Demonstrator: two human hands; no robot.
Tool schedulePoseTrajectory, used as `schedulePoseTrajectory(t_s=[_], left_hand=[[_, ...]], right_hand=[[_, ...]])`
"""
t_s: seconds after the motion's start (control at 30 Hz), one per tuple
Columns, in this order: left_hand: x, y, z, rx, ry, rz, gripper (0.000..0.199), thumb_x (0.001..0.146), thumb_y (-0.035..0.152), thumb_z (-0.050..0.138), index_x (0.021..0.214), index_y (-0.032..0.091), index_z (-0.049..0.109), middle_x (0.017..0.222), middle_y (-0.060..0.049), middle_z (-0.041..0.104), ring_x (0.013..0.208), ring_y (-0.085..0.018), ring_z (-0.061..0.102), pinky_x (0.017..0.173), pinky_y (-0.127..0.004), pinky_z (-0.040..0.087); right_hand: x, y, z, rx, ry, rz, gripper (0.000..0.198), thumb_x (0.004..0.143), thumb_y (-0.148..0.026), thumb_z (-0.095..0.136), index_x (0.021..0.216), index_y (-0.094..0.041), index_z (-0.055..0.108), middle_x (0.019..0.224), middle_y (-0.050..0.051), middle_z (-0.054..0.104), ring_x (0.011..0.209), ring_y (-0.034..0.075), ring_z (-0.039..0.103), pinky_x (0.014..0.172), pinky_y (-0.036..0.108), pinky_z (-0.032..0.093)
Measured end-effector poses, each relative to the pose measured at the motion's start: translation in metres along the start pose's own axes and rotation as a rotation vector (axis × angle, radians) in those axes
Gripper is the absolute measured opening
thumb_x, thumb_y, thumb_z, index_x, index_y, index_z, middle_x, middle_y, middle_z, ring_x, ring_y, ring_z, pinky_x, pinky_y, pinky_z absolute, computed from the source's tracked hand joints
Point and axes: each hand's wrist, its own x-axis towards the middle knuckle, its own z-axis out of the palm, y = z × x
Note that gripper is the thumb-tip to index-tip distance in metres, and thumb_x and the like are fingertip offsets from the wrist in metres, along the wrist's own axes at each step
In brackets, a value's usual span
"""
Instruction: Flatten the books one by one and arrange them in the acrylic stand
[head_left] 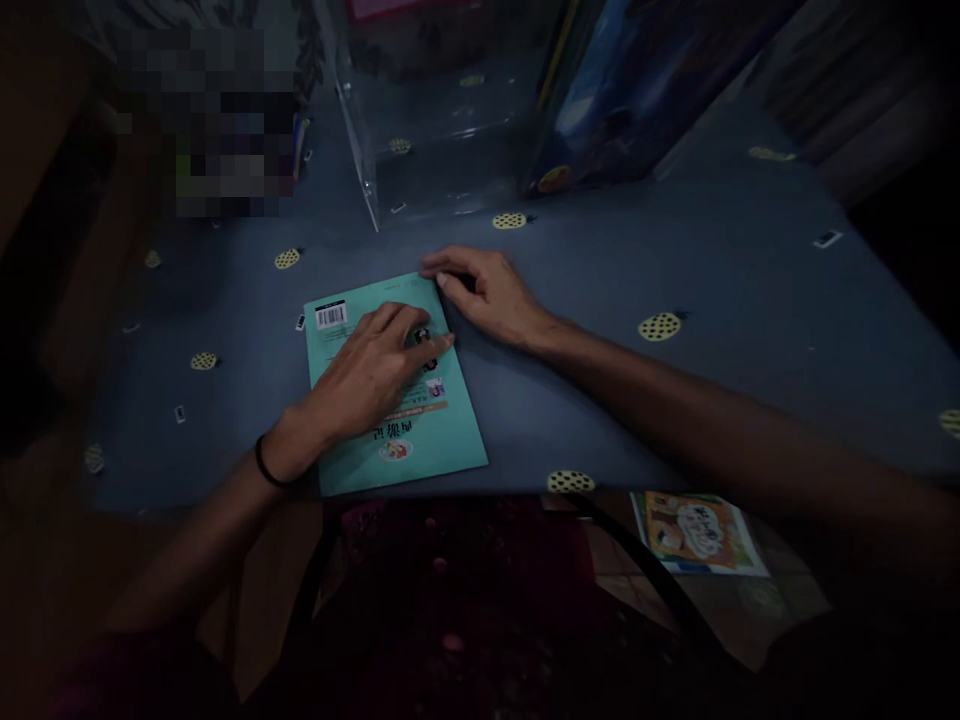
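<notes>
A turquoise book (pixel 457 430) lies flat on the table, with a barcode at its far left corner and its print upside down from my side. My left hand (pixel 375 365) rests on the cover, fingers slightly bent and thumb stretched towards the right edge. It covers part of the print, and a black band circles that wrist. At the book's far right corner is my right hand (pixel 487 290), its fingertips and thumb close to the edge with a gap between them. Whether those tips press the corner is hard to see in the dim light.
A grey-blue cloth with yellow pineapples covers the table (pixel 600 400). Behind the book stands a clear plastic bin (pixel 360 150), with large dark-blue books (pixel 607 110) upright at its right. Below the near edge lies an orange picture book (pixel 697 535). A patch at upper left is pixelated.
</notes>
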Motion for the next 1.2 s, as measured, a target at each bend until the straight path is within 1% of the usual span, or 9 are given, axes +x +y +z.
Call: schedulePoseTrajectory(t_s=[0.2,0.3,0.43,0.57,0.67,0.83,0.93,1.13,1.2], left_hand=[[-0.03,0.035,0.001,-0.082,0.006,0.052,0.041,0.101,0.015,0.048,0.142,0.022,0.053,0.136,-0.016,0.057,0.132,-0.032,0.049,0.105,-0.052,0.048],[-0.041,0.049,0.0,-0.115,0.016,0.094,0.035,0.104,0.029,0.049,0.138,0.022,0.054,0.136,-0.016,0.058,0.13,-0.031,0.052,0.105,-0.052,0.049],[-0.048,0.057,0.003,-0.115,0.01,0.103,0.042,0.102,0.038,0.054,0.142,0.023,0.05,0.142,-0.017,0.057,0.134,-0.034,0.051,0.106,-0.056,0.047],[-0.049,0.065,0.009,-0.033,0.04,0.059,0.042,0.103,0.036,0.051,0.142,0.02,0.052,0.144,-0.019,0.057,0.135,-0.034,0.051,0.108,-0.055,0.044],[-0.042,0.07,0.012,0.057,0.049,-0.06,0.043,0.104,0.039,0.049,0.142,0.019,0.054,0.143,-0.019,0.058,0.133,-0.036,0.051,0.104,-0.052,0.045],[-0.011,0.061,0.011,0.159,0.04,-0.307,0.048,0.102,0.043,0.05,0.143,0.019,0.054,0.137,-0.018,0.058,0.122,-0.037,0.053,0.092,-0.05,0.047],[0.004,0.046,0.008,0.188,0.037,-0.364,0.05,0.102,0.048,0.049,0.141,0.017,0.056,0.131,-0.018,0.059,0.117,-0.036,0.052,0.09,-0.049,0.047],[0.002,0.022,0.008,0.053,0.08,-0.144,0.042,0.107,0.043,0.038,0.14,0.029,0.06,0.136,-0.013,0.054,0.123,-0.031,0.048,0.098,-0.047,0.044],[-0.001,0.018,0.008,0.02,0.08,-0.127,0.041,0.107,0.041,0.037,0.141,0.031,0.06,0.139,-0.013,0.053,0.124,-0.03,0.048,0.099,-0.047,0.043]], right_hand=[[-0.003,-0.002,0.001,-0.079,-0.024,-0.03,0.034,0.096,-0.031,0.054,0.125,-0.025,0.07,0.125,0.005,0.074,0.119,0.03,0.066,0.106,0.052,0.052],[-0.003,-0.003,0.001,-0.085,-0.024,-0.029,0.034,0.095,-0.031,0.055,0.125,-0.024,0.07,0.124,0.006,0.074,0.118,0.03,0.067,0.107,0.051,0.051],[-0.003,-0.004,0.001,-0.09,-0.023,-0.027,0.032,0.095,-0.032,0.056,0.123,-0.024,0.071,0.122,0.006,0.075,0.117,0.03,0.067,0.106,0.05,0.051],[-0.003,-0.007,0.002,-0.062,-0.05,-0.046,0.034,0.095,-0.035,0.057,0.124,-0.023,0.071,0.124,0.006,0.074,0.119,0.029,0.067,0.106,0.05,0.051],[-0.004,-0.009,0.004,0.033,-0.084,-0.076,0.035,0.097,-0.04,0.056,0.124,-0.023,0.07,0.126,0.006,0.073,0.121,0.027,0.067,0.106,0.046,0.052],[-0.003,-0.006,0.008,0.204,-0.034,-0.051,0.037,0.098,-0.05,0.055,0.119,-0.022,0.069,0.116,0.007,0.076,0.104,0.024,0.075,0.096,0.043,0.059],[0.0,-0.002,0.008,0.237,0.024,0.003,0.039,0.098,-0.052,0.055,0.116,-0.02,0.069,0.109,0.008,0.077,0.092,0.021,0.077,0.089,0.04,0.061],[0.0,-0.003,0.005,0.224,-0.008,0.007,0.033,0.098,-0.043,0.055,0.115,-0.017,0.069,0.1,0.008,0.078,0.085,0.02,0.077,0.084,0.038,0.061],[-0.001,-0.005,0.004,0.215,-0.011,-0.002,0.033,0.098,-0.041,0.055,0.114,-0.016,0.07,0.099,0.008,0.078,0.085,0.02,0.077,0.084,0.037,0.061]])
